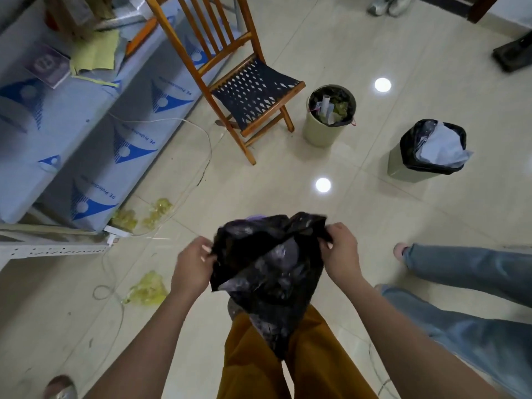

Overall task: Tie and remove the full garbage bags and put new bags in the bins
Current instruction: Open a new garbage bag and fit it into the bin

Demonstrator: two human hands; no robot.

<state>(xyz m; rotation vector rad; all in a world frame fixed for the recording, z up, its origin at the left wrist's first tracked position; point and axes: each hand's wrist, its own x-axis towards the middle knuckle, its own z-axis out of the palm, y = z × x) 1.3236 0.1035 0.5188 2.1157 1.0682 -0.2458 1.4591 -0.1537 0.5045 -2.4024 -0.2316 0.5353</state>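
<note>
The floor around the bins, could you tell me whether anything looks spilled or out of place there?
Yes: crumpled yellow scraps lie loose on the floor by the blue-wrapped panel, with a loose cord trailing past them.

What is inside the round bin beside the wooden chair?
The round bin holds a black liner with greenish scraps and a white tube on top. Whatever lies deeper is covered by that rubbish.

I count two hands, left hand [192,264] and right hand [341,250], one black bag [267,272] between them, two bins, round bin [325,131] and square bin [398,165], one wooden chair [230,67], and four yellow crumpled scraps [148,289].
</note>
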